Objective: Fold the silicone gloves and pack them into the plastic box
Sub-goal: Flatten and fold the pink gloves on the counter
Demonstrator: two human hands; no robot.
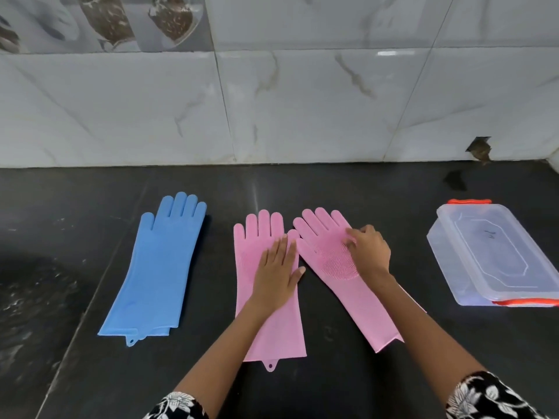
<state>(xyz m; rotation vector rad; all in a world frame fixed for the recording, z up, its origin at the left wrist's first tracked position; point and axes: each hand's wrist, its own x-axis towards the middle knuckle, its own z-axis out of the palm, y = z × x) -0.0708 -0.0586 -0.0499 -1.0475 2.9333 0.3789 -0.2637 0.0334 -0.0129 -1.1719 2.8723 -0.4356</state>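
Note:
Two pink silicone gloves lie flat on the black counter, fingers pointing to the wall. My left hand (276,272) presses flat with straight fingers on the left pink glove (272,325). My right hand (367,247) rests on the palm of the right pink glove (363,300), which shows its bristle patch, with my fingertips curled against the bristles. A blue glove (154,267) lies flat further left, untouched. The clear plastic box (496,255) with orange clips and its lid on sits at the right.
The black stone counter (332,189) runs back to a marble-tiled wall (302,110). A wet, speckled patch (33,297) covers the counter's left end. A chipped hole in the tile (479,149) sits at the wall's base, back right.

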